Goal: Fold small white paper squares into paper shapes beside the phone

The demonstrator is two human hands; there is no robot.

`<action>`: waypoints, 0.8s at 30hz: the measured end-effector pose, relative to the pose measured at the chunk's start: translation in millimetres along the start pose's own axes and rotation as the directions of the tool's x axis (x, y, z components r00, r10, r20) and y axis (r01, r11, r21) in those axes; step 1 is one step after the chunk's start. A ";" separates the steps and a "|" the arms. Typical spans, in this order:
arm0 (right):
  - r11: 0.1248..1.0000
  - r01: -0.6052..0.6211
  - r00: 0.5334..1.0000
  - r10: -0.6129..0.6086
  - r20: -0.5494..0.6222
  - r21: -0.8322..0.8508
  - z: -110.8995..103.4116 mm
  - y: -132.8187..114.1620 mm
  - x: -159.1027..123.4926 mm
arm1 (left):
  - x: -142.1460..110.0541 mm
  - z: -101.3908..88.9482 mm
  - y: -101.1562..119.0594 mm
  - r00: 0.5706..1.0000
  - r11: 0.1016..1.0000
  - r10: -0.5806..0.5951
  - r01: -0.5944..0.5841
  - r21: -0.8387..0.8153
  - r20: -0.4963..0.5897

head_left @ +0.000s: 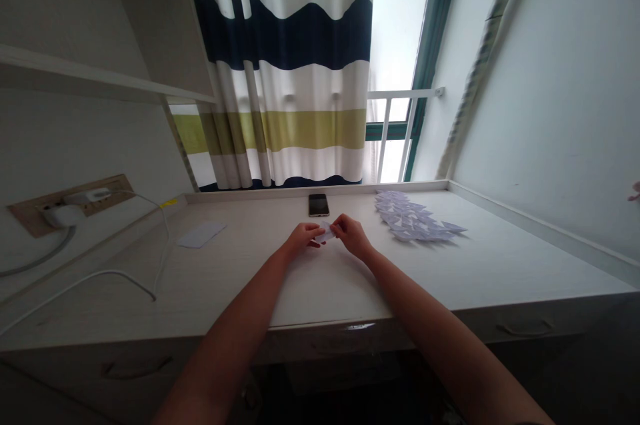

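Between my hands, just above the desk, is a small piece of folded white paper (326,232). My left hand (304,236) is closed on its left side, thumb on top. On its right edge, my right hand (349,233) pinches the same paper with thumb and fingertips. The exact folds are too small to make out. Off to the right lies a spread of folded white paper pieces (407,217), many of them pointed and overlapping. A flat stack of white paper (201,235) rests on the left part of the desk.
A dark-screened phone (319,205) lies just beyond my hands. White cables (163,245) run from a wall socket (70,205) across the desk's left side. A low rim edges the back and right of the white desk (330,298). Behind it hangs a striped curtain (285,85).
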State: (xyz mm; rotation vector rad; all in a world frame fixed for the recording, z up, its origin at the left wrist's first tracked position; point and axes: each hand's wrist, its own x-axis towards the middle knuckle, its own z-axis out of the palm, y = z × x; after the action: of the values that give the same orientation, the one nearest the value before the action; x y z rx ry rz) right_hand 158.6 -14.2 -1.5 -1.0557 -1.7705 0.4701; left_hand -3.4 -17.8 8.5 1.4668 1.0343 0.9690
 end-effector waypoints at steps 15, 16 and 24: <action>0.929 -0.113 0.993 0.115 0.014 0.352 1.9 2.2 2.9 | 0.6 4.5 0.6 0.993 0.998 0.061 -0.059 0.021 -0.101; 0.913 -0.137 0.990 0.134 0.036 0.384 1.9 2.5 3.1 | 0.6 4.3 0.7 0.993 0.998 0.064 -0.062 0.023 -0.104; 0.761 -0.342 0.940 0.275 0.202 0.552 0.3 1.1 3.8 | -1.7 4.9 3.5 0.992 0.996 0.078 -0.074 0.046 -0.096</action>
State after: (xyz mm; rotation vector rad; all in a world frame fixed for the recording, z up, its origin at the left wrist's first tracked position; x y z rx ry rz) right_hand 158.2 -10.4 -0.4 -0.8807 -1.3890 1.2170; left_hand 1.1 -21.1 11.3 1.5147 1.0819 1.0886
